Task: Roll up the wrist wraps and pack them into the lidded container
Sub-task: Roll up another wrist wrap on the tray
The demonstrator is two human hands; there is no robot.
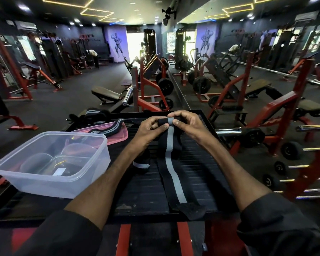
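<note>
Centre frame: left hand [150, 126], right hand [187, 123] pinching rolled far end of wrap [171, 163]; remainder flat along tabletop [140, 193] toward lower centre. Judged soft, light, springy: grip roll at both edges, keep tight. Container [44, 187] open, lower left.

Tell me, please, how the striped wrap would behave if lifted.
Probably floppy: the wrap lies flat, its near end drooping over the platform. Likely light: left hand and right hand roll it by fingertips. Released, it may unwind.
</note>
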